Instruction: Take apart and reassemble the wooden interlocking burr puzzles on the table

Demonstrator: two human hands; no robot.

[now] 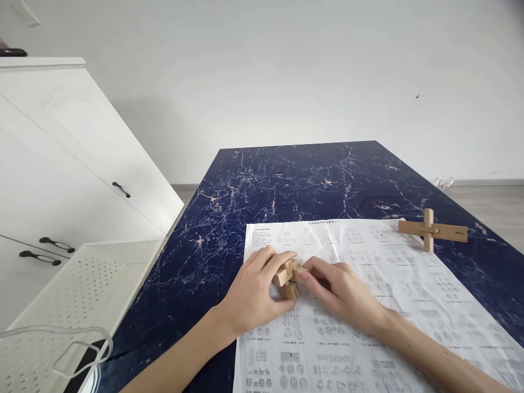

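Note:
Above the printed paper sheet (360, 256), a wooden burr puzzle (284, 277) made of interlocked blocks is between my hands. My left hand (257, 284) curls round its left side, thumb below and fingers on top. From the right, my right hand (338, 284) pinches a block on the puzzle's right side between thumb and fingers. My fingers hide part of the puzzle. Two crossed wooden pieces (428, 230) lie at the sheet's upper right corner, apart from both hands.
The sheet, covered in small diagrams, lies on a dark blue marble-patterned table (278, 180). To the left stand a white cabinet (82, 153) with black handles and a white perforated surface (77, 295). A pale cable (61, 329) loops at the lower left.

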